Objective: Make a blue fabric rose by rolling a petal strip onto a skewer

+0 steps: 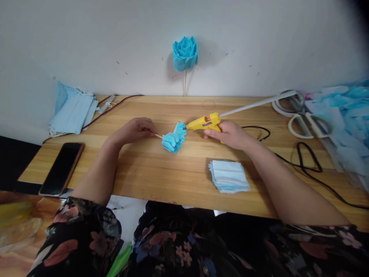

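Observation:
My left hand (138,130) is closed on a thin wooden stick (158,136) that carries a half-made blue fabric flower (174,139), which rests on the wooden table (173,169). In my right hand (230,134) I grip a yellow hot glue gun (204,123). Its nozzle touches the top of the blue flower. A long white glue stick (256,104) juts out of the gun's back toward the right.
A stack of cut blue squares (229,176) lies near the front edge. A phone (62,167) lies at the left, blue face masks (73,112) behind it. Scissors (305,119), black cable (308,161) and blue scraps (346,123) fill the right. A finished blue flower (185,53) leans on the wall.

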Motion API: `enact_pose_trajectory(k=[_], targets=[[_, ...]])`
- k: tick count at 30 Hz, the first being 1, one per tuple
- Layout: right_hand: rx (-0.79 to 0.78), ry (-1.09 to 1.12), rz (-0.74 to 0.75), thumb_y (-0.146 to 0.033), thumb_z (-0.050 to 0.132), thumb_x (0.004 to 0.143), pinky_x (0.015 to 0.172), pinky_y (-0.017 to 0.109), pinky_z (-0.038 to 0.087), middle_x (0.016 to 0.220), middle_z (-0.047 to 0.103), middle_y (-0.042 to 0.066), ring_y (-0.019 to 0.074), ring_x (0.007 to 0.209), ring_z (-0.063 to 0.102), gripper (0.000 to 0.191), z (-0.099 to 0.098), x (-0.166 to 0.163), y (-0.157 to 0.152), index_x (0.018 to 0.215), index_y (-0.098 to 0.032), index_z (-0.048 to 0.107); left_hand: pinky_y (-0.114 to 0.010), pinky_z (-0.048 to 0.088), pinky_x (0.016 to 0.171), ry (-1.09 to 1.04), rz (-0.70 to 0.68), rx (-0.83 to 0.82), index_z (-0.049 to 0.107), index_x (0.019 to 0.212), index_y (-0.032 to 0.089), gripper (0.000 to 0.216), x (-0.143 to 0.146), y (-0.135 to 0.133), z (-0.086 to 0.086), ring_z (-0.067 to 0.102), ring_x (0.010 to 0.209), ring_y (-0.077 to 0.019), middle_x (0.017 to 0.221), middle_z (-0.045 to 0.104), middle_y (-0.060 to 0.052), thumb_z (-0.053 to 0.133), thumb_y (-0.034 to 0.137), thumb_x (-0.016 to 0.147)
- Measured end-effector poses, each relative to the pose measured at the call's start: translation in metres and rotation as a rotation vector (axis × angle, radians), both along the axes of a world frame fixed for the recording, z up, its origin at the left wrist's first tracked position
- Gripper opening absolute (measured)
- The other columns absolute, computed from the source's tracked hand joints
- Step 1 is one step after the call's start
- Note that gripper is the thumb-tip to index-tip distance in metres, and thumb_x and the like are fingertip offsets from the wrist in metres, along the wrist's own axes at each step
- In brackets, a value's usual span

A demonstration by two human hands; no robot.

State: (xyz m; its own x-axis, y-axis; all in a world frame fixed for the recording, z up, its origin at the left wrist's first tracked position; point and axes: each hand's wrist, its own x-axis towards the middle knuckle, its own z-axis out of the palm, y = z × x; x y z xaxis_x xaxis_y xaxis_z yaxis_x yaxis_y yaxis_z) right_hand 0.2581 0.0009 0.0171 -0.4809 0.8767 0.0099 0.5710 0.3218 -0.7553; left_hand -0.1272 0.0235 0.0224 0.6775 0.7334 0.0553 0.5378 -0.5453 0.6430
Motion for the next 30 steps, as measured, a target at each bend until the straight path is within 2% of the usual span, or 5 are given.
enact_pose_trajectory(k=[6,9,13,19,30], targets=[[-0.114,0.162,-0.113,-0.074,0.06,0.09,0.061,0.031,0.042,0.097,0.078,0.009,0.0182,0.07,0.057,0.057,-0.01,0.008,0.005,0.093,-0.02,0.078,-0.028,0.049,0.075,0.004,0.003,0.004,0.079,0.088,0.02,0.024,0.0,0.0,0.0,0.066,0.082,-0.0178,0.089,0.074,-0.006,0.068,0.04,0.094],[-0.092,0.141,-0.148,-0.071,0.059,0.093,0.06,0.031,0.042,0.09,0.076,0.009,0.0181,0.068,0.057,0.054,-0.016,0.0,0.003,0.093,-0.02,0.079,-0.028,0.049,0.074,-0.01,0.015,0.011,0.078,0.087,0.02,0.024,0.0,0.0,-0.002,0.066,0.081,-0.0178,0.088,0.073,-0.006,0.068,0.041,0.094],[-0.029,0.091,-0.15,-0.067,0.058,0.093,0.063,0.032,0.042,0.08,0.073,0.008,0.0183,0.066,0.056,0.053,-0.014,-0.013,-0.002,0.086,-0.018,0.078,-0.028,0.049,0.075,-0.004,0.01,0.019,0.078,0.085,0.02,0.025,0.0,0.0,-0.003,0.066,0.081,-0.0179,0.087,0.073,-0.006,0.068,0.041,0.094],[0.024,0.062,-0.124,-0.064,0.055,0.093,0.07,0.034,0.045,0.081,0.074,0.009,0.0221,0.073,0.063,0.052,-0.009,-0.021,-0.004,0.079,-0.019,0.074,-0.028,0.049,0.074,0.0,-0.011,0.03,0.078,0.085,0.02,0.025,0.001,0.0,-0.002,0.066,0.081,-0.0181,0.087,0.073,-0.006,0.067,0.04,0.095],[0.054,0.039,-0.128,-0.058,0.055,0.093,0.069,0.033,0.043,0.076,0.072,0.008,0.0206,0.069,0.061,0.046,-0.01,-0.026,-0.002,0.075,-0.019,0.071,-0.028,0.049,0.075,0.01,-0.024,0.032,0.08,0.09,0.02,0.024,0.002,-0.001,0.0,0.066,0.081,-0.0179,0.088,0.074,-0.006,0.066,0.039,0.095]])
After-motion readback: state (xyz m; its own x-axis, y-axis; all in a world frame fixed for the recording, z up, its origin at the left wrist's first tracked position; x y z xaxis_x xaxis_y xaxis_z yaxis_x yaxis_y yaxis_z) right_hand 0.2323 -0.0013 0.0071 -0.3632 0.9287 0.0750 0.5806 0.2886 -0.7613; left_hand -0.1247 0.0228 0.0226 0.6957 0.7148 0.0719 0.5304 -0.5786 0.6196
